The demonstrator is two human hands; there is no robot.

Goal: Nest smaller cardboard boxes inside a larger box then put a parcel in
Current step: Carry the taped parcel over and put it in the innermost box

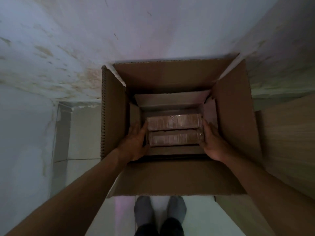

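Large box (235, 116): stood on the floor against a stained wall (68, 48), all four flaps folded outward.
Small box (170, 99): nested inside the large box, flaps up — its pale inner faces are seen at the far side.
Parcel (173, 131): wrapped in glossy film, held within the small box; two banded faces are shown, one behind the other.
Left hand (136, 142): pressed flat against the parcel's left end, fingers extended.
Right hand (213, 142): pressed against the parcel's right end — the parcel is clamped between both palms.
Feet (159, 212): in grey socks, placed just before the near flap.
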